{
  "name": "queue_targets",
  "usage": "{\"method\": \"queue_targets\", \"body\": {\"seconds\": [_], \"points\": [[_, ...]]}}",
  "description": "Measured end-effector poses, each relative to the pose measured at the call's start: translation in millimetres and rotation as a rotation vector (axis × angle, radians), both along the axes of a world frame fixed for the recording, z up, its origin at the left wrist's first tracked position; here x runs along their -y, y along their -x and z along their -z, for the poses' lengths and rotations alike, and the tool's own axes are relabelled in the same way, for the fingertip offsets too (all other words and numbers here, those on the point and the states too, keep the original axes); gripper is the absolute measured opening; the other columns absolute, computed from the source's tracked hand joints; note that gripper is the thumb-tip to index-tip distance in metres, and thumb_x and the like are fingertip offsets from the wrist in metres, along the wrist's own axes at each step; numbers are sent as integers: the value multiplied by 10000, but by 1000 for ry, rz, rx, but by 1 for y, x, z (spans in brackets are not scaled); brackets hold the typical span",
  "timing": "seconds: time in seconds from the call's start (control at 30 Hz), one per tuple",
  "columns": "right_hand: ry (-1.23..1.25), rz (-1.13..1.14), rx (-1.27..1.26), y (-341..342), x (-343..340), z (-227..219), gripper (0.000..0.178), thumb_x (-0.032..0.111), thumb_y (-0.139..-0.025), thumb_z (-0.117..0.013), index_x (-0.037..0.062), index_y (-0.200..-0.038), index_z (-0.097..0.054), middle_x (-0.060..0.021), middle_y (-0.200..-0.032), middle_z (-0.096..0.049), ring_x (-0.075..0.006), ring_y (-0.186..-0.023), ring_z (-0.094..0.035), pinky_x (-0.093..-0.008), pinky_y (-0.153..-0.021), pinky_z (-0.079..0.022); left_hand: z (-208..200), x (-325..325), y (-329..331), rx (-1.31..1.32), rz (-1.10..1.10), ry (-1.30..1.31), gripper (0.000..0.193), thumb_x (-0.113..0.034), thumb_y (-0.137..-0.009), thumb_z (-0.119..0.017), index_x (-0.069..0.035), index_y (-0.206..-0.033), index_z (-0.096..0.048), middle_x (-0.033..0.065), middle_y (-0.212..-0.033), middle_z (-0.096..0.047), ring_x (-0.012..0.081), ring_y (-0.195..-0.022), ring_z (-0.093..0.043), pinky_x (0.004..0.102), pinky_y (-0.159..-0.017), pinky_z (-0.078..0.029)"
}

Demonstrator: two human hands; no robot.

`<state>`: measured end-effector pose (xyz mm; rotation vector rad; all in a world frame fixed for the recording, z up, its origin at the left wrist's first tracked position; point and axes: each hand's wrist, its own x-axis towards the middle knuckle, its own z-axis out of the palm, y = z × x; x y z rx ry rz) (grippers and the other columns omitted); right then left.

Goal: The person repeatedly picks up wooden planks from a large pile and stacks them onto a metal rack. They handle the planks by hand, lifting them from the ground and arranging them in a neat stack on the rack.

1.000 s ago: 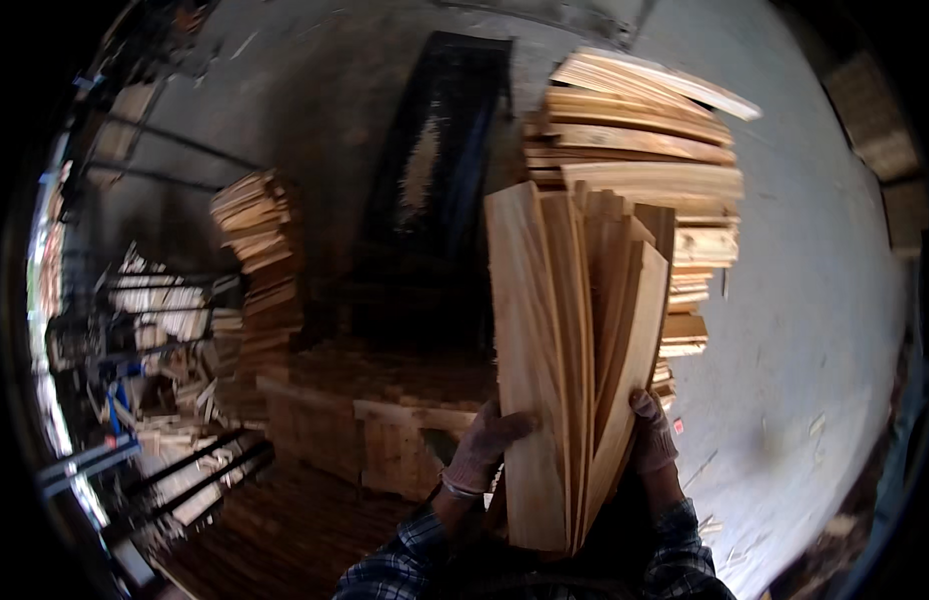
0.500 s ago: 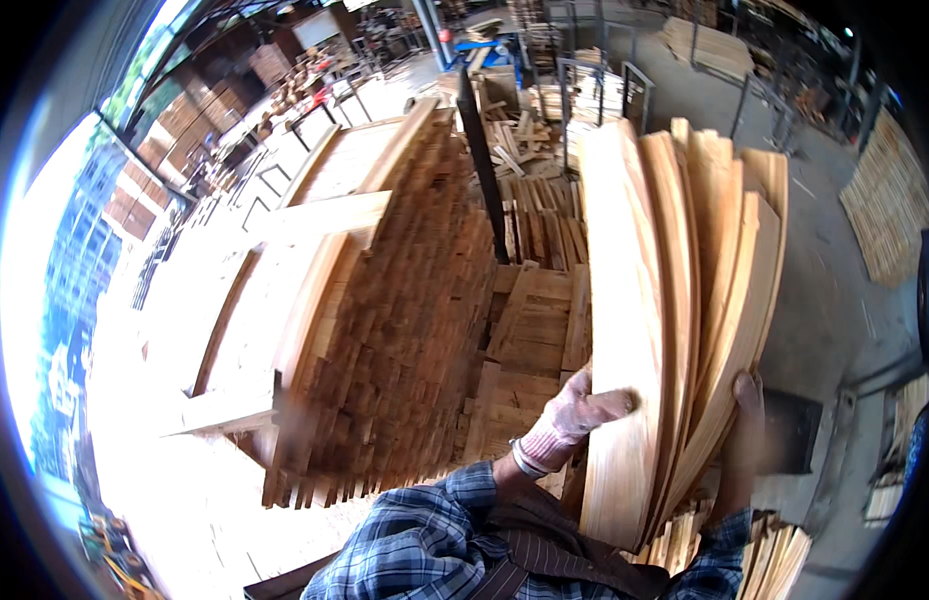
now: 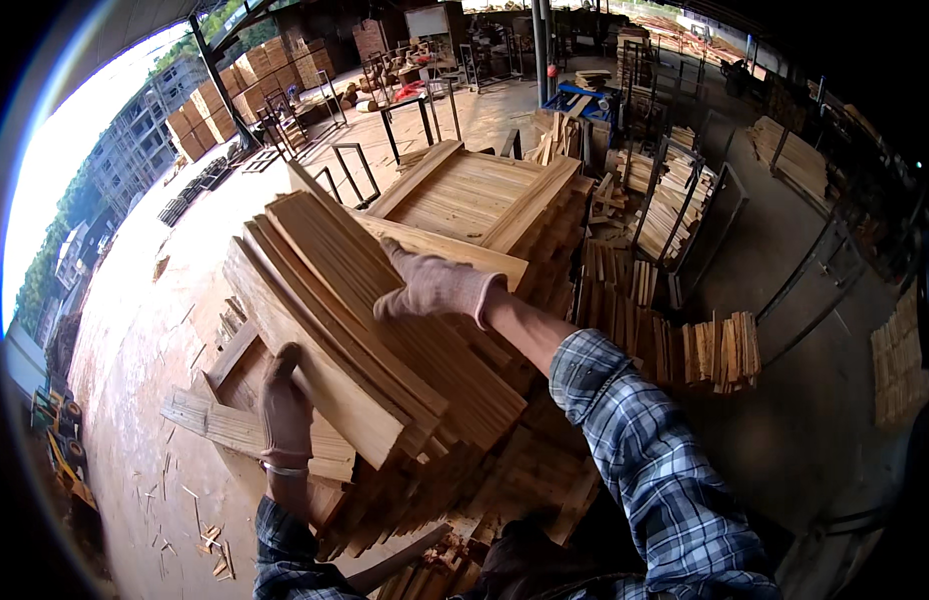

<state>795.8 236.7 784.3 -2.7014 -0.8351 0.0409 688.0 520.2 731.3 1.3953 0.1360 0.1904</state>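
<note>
A bundle of long, thin wooden boards (image 3: 320,340) lies slanted across the top of a large wood stack (image 3: 530,215). My left hand (image 3: 286,410), gloved, grips the bundle's near left side, thumb along the outer board. On the opposite side my gloved right hand (image 3: 440,283) presses against the boards, its thumb and fingers set on their edges. Between my hands, the boards stand on edge, side by side and slightly fanned. Part of the left hand's fingers is hidden behind the wood. Beneath the bundle, a crosswise plank (image 3: 215,418) juts out to the left.
Shorter wood pieces (image 3: 720,352) stand packed in a row to the right. Behind them are black metal frames (image 3: 690,215) holding more wood. A steel post (image 3: 542,50) rises at the back. Wood scraps (image 3: 217,545) litter the ground at the lower left, near a yellow vehicle (image 3: 70,465).
The boards have moved from my right side leftward onto the stack, both hands still on them. They went from nearly upright in view to slanted, and my view has turned left.
</note>
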Motion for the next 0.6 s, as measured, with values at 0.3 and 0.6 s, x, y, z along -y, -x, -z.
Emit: {"method": "queue_targets", "body": {"seconds": [0.3,0.6], "points": [[-456,178,-70,37,91,60,489,318,-851,-569,153,-1307,-513,-144,-1264,-524,-306,-1086,-564,-431,-862,-493,22,-71,-57,-214,46,-641,528,-232,-891,-532,16,-1348,-440,112,-1253,-567,172,-1098,-546,283,-899,-444],[-820,1190,-475,362,238,221,545,327,-860,-525,175,-1378,-447,-135,-1210,-582,-299,-1122,-541,-442,-902,-464,-62,333,-55,1029,678,-842,682,-423,-824,-579,-23,-1357,-429,156,-1284,-503,259,-1060,-539,357,-855,-466]]}}
